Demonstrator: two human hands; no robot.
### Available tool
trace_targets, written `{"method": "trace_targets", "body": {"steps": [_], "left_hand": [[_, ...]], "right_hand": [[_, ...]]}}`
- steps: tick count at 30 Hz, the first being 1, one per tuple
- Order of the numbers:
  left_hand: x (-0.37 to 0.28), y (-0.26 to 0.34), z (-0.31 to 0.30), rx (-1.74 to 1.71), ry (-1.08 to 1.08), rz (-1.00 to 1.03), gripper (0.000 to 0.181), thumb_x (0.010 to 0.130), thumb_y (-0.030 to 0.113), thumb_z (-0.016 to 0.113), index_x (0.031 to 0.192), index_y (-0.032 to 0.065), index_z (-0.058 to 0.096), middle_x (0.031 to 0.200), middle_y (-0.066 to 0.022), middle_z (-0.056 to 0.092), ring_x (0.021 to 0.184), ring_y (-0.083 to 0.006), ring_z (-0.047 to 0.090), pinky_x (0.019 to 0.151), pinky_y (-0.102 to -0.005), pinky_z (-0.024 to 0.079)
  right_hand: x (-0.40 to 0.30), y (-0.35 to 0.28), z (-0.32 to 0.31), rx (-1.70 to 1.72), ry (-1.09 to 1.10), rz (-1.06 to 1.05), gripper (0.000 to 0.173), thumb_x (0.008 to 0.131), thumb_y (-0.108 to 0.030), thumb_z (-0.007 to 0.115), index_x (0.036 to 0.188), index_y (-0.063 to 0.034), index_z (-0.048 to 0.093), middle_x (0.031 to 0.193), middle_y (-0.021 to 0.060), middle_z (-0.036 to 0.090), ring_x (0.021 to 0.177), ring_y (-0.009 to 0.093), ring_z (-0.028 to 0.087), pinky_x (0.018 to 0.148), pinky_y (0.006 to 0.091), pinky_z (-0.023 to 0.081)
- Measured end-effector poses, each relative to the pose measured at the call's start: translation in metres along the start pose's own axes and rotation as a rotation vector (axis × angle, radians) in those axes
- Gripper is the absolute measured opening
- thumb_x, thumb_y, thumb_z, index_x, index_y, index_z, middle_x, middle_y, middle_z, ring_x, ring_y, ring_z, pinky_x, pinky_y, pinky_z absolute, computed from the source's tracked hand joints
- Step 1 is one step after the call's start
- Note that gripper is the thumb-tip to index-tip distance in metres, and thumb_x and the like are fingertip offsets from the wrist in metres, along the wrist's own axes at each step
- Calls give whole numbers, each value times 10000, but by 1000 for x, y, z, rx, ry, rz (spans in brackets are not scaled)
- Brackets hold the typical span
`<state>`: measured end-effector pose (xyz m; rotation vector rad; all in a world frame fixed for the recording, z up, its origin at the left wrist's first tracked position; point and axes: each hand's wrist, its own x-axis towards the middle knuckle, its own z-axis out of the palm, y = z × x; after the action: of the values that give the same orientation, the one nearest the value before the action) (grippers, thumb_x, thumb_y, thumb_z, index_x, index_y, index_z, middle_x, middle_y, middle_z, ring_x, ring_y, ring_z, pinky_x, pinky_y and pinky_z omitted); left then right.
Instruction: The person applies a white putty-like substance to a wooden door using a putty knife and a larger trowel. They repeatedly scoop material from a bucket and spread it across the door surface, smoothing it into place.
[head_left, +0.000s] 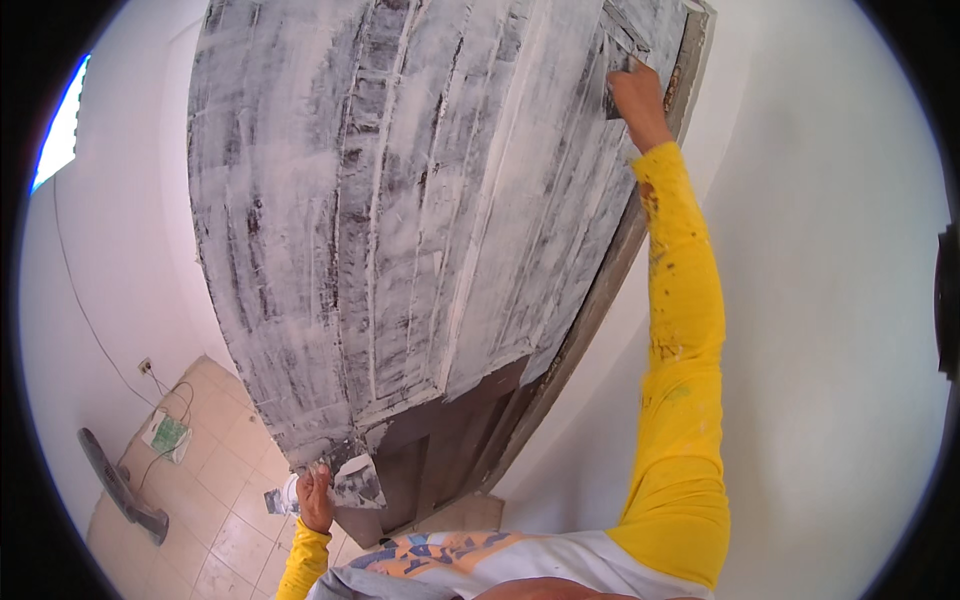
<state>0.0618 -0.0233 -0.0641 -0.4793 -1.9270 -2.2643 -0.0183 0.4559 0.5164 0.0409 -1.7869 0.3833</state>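
Observation:
A panelled door (420, 195), streaked with white filler over dark brown, fills the middle of the head view. My right hand (641, 94) is closed around a flat putty knife (613, 86), its blade against the upper right part of the door near the frame. Low at the door's left edge, my left hand (315, 495) grips a filler-smeared flat plate or wide scraper (358, 484). A white container or tool part shows just left of that hand; what it is cannot be told. The lower door panel (420, 465) is bare dark brown.
The door frame (585, 315) runs along the right, beside a white wall (825, 300). At the lower left, a dark curved object (124, 487) stands over the tiled floor (232, 517). Cables run from a wall socket (145, 366) past a green and white packet (168, 435).

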Motion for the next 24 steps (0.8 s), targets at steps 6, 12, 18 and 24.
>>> {"method": "trace_targets", "body": {"steps": [6,12,18,24], "left_hand": [[-2,-6,-8,-32,2,-36,383,1013,404,524,821,74,548,760,71,463,729,-69,381,638,-270,301],[-6,4,6,58,88,63,382,1019,390,519,822,64,554,770,66,478,740,-73,393,660,-270,320],[-4,-9,-11,7,15,-39,389,1011,389,522,794,67,547,742,54,473,722,-79,390,633,-290,311],[-1,1,-3,54,52,7,396,1007,384,521,769,69,527,715,50,452,694,-85,368,609,-294,288]], "right_hand": [[-20,-7,-15,-88,131,-104,363,944,-199,570,1289,-260,666,1179,152,697,1060,321,664,921,374,500],[-8,18,6,61,207,-325,406,928,-37,573,1275,-221,677,1236,100,682,1123,293,640,978,341,481],[-59,44,23,19,180,-460,480,873,71,565,1241,-208,698,1255,71,676,1171,262,606,1023,308,451],[-20,39,-12,167,122,-17,352,803,-222,628,1038,35,674,907,263,699,869,433,651,790,450,491]]}}
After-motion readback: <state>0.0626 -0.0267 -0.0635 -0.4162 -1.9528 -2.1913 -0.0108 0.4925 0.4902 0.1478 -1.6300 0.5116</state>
